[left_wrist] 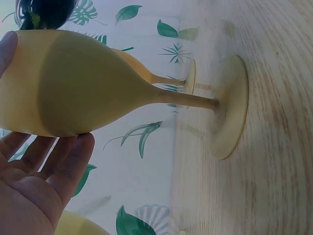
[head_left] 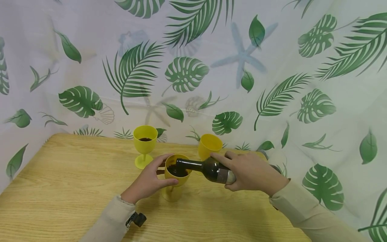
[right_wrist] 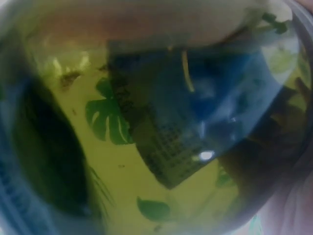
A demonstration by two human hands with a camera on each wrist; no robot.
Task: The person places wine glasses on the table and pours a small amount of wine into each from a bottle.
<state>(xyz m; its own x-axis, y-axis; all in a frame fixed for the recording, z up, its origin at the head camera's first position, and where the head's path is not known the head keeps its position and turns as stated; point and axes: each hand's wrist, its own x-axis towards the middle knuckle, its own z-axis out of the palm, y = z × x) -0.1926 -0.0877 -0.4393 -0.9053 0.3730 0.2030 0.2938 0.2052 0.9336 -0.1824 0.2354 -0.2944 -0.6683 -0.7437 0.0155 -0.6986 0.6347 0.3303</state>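
My left hand [head_left: 146, 183] grips the bowl of an orange-yellow goblet [head_left: 182, 182], thumb on the near side and fingers on the far side. The goblet's foot stands on the table in the left wrist view. Dark liquid [head_left: 178, 171] lies in the bowl. Tilted nearly level, a dark glass wine bottle [head_left: 210, 169] has its mouth over that goblet's rim, and my right hand [head_left: 252, 170] holds it round the body. Green-tinted bottle glass [right_wrist: 195, 132] fills the right wrist view, so the fingers there are mostly hidden.
A brighter yellow goblet [head_left: 145, 147] with dark liquid in it stands behind my left hand. Another orange-yellow goblet [head_left: 208, 149] is behind the bottle, its lower part hidden. A leaf-printed curtain [head_left: 187, 111] hangs along the back edge of the wooden table [head_left: 75, 188].
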